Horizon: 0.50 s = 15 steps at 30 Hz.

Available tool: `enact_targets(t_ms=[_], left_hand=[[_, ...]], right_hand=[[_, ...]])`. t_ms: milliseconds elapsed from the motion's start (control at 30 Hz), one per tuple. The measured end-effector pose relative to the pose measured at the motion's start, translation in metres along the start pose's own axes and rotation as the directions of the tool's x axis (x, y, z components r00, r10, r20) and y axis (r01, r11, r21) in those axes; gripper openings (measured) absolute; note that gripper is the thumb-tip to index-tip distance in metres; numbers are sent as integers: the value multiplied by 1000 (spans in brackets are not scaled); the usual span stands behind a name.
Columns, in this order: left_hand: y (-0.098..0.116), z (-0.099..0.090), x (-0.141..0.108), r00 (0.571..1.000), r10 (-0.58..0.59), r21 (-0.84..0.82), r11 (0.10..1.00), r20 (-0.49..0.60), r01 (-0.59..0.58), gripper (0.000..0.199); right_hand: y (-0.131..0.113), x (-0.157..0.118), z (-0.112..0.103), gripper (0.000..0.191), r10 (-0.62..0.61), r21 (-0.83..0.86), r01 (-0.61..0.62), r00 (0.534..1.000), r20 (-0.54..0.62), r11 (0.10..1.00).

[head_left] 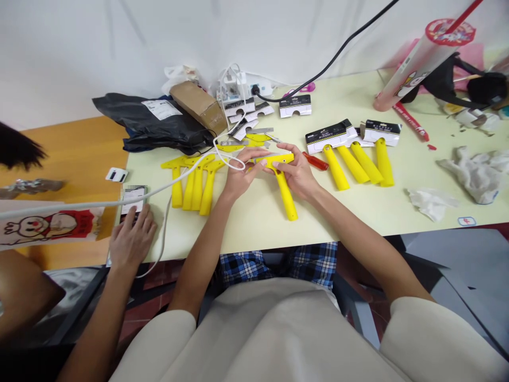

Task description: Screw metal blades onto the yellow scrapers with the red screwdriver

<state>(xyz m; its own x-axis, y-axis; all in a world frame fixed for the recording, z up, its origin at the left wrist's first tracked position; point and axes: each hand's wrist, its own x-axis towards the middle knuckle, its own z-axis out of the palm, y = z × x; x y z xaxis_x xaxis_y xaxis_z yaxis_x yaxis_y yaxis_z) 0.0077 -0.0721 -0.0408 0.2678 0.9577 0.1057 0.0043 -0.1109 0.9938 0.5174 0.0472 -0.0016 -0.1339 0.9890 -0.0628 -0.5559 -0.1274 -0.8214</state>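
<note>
A yellow scraper [287, 195] is held between my two hands above the table, its handle pointing toward me. My left hand [243, 172] grips the left end of its head, and my right hand [297, 172] closes round the right end near the handle. Several yellow scrapers [196, 183] lie side by side to the left, with more yellow heads and metal blades [260, 130] behind my hands. A red screwdriver [317, 161] rests just right of my right hand. Farther right lie several yellow handles [360, 163] tucked under black and white cards [331, 135].
A white cable [170, 184] crosses in front on the left. Another person's hand [134, 236] touches a phone [134, 195]. Behind are a black bag [159, 127], cardboard box [199, 106] and power strip [258, 85]. A tall cup [421, 66] and crumpled tissues [431, 203] are at right.
</note>
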Motion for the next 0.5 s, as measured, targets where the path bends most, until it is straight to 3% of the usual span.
enact_targets(t_ms=[200, 400, 500], left_hand=[[2, 3, 0, 999, -10, 15, 1000, -47, 11, 48], [18, 23, 6, 999, 46, 51, 998, 27, -48, 45], [20, 23, 5, 999, 42, 51, 998, -7, -41, 42]], right_hand=[[4, -2, 0, 66, -12, -12, 12, 1000, -11, 1000], [0, -3, 3, 70, 20, -37, -22, 999, -45, 999], [0, -3, 4, 67, 22, -60, -26, 998, -58, 998]])
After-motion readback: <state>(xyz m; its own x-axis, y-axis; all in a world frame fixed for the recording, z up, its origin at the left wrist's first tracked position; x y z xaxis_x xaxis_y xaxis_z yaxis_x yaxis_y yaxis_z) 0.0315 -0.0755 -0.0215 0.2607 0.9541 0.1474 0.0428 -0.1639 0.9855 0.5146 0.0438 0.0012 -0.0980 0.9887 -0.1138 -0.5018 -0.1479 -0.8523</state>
